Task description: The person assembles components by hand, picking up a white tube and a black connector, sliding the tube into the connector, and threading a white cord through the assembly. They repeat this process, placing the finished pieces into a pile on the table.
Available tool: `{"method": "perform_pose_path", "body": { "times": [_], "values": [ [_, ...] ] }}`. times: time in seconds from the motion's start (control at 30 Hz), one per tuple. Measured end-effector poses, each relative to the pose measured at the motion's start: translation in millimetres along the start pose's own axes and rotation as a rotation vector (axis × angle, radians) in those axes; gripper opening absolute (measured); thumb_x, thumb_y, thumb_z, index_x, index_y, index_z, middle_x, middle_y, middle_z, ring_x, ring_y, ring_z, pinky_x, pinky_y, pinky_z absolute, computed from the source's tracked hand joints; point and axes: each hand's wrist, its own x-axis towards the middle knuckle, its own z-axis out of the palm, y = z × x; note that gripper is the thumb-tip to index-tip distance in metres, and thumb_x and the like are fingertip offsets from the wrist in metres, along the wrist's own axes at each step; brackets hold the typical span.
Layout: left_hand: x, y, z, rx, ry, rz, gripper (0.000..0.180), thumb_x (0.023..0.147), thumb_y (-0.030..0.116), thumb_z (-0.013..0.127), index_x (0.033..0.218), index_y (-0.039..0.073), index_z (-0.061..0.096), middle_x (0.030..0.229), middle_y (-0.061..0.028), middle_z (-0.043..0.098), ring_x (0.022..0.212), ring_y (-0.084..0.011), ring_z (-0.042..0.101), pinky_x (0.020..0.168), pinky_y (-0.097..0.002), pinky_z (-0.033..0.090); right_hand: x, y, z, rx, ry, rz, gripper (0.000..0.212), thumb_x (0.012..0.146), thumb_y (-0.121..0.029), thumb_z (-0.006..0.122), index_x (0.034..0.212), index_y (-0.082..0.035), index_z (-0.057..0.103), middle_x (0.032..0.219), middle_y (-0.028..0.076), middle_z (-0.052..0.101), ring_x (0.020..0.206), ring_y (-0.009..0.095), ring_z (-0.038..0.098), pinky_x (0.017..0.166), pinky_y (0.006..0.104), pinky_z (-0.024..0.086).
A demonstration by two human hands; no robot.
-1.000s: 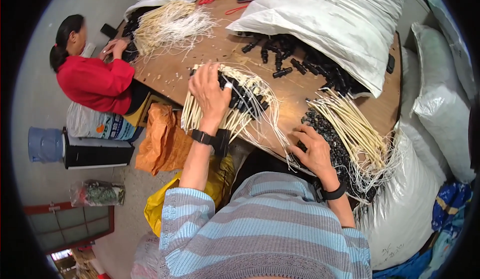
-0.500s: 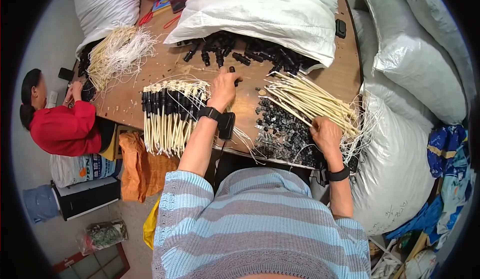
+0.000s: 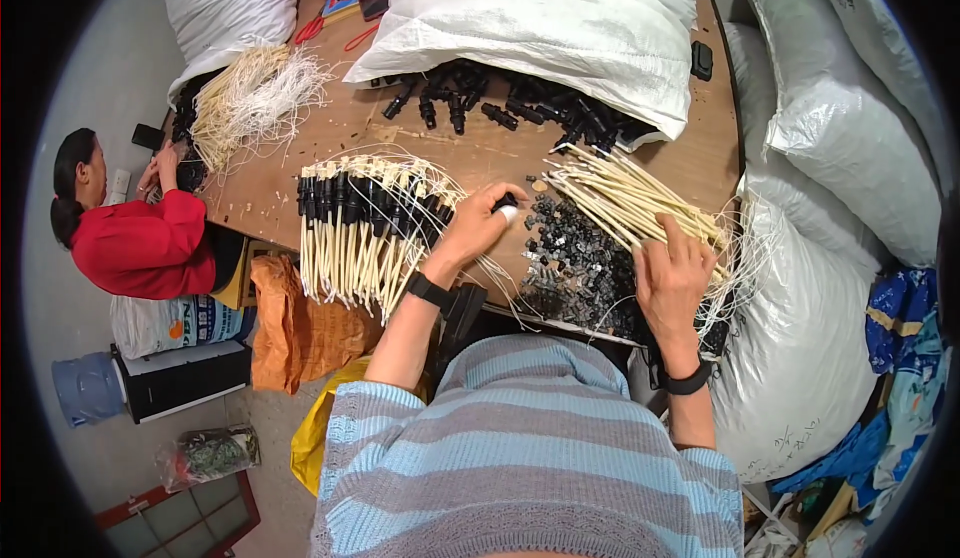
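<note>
Two hands, head view | left hand [image 3: 474, 228]: curled closed around black fitting [image 3: 508, 201], above table [image 3: 470, 161], right of tube-and-fitting row [image 3: 345, 203] | right hand [image 3: 674, 273]: fingers half bent over cream tubes [image 3: 625, 193], can't tell if gripping | cream tubes lie beside small black parts [image 3: 572, 258], near white sack [image 3: 540, 23]

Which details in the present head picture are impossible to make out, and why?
In the head view:
Black connector: partly covered by the left hand.
Thin cream tubes: whether the right hand grips any; its own back hides the contact.
Large white sack: far part cut off by the upper edge.
Small black pieces: too tiny to tell each shape.
Co-worker's hands: too small to tell what they hold.
</note>
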Motion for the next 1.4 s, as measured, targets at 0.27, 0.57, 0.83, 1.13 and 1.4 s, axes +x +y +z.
{"method": "perform_pose_path", "body": {
  "times": [0.27, 0.57, 0.83, 1.13, 1.4],
  "values": [
    [-8, 2, -8, -0.027, -0.014, 0.067, 0.030, 0.077, 0.011, 0.064, 0.106, 0.005, 0.068, 0.096, -0.0077, 0.062, 0.093, -0.0188, 0.059, 0.087, -0.0312, 0.046, -18, -12, -3, 0.715, -0.271, 0.270, 0.013, 0.086, -0.013, 0.070, 0.090, -0.001, 0.069, 0.068, 0.011, 0.063, 0.053, 0.019, 0.058, 0.050, 0.0286, 0.042],
    [-27, 38, -4, 0.411, -0.168, 0.555, 0.043, 0.065, -0.002, 0.069, 0.106, 0.010, 0.062, 0.085, -0.0107, 0.061, 0.076, -0.0327, 0.061, 0.064, -0.0394, 0.050, -25, -5, 9, 0.642, -0.381, 0.037, 0.010, 0.081, -0.014, 0.071, 0.087, -0.007, 0.068, 0.073, 0.011, 0.065, 0.063, 0.030, 0.064, 0.053, 0.0369, 0.049],
    [-40, 50, 34, 0.495, 0.096, 0.544, 0.028, 0.079, 0.005, 0.065, 0.106, 0.012, 0.063, 0.082, -0.0072, 0.065, 0.063, -0.0229, 0.062, 0.055, -0.0342, 0.050, -10, -28, 50, 1.005, -0.254, 0.392, 0.005, 0.079, -0.005, 0.062, 0.083, -0.007, 0.062, 0.106, 0.012, 0.067, 0.065, 0.021, 0.061, 0.054, 0.0315, 0.047],
    [-40, 29, 51, -0.685, 0.060, -0.437, 0.022, 0.092, 0.010, 0.053, 0.108, 0.001, 0.066, 0.078, -0.0016, 0.068, 0.060, -0.0072, 0.060, 0.048, -0.0230, 0.044, -21, -42, 47, 0.730, -0.318, 0.040, 0.025, 0.077, -0.012, 0.077, 0.101, -0.010, 0.067, 0.072, 0.008, 0.060, 0.058, 0.017, 0.056, 0.053, 0.0282, 0.044],
    [-48, 20, 51, 0.038, 0.036, -0.088, 0.030, 0.077, 0.001, 0.063, 0.106, 0.002, 0.066, 0.091, -0.0109, 0.068, 0.085, -0.0198, 0.064, 0.078, -0.0302, 0.049, -32, -48, 50, 0.627, -0.271, 0.209, 0.014, 0.080, -0.011, 0.066, 0.070, -0.007, 0.058, 0.057, 0.009, 0.057, 0.052, 0.031, 0.059, 0.045, 0.0385, 0.043]
  ]
}}
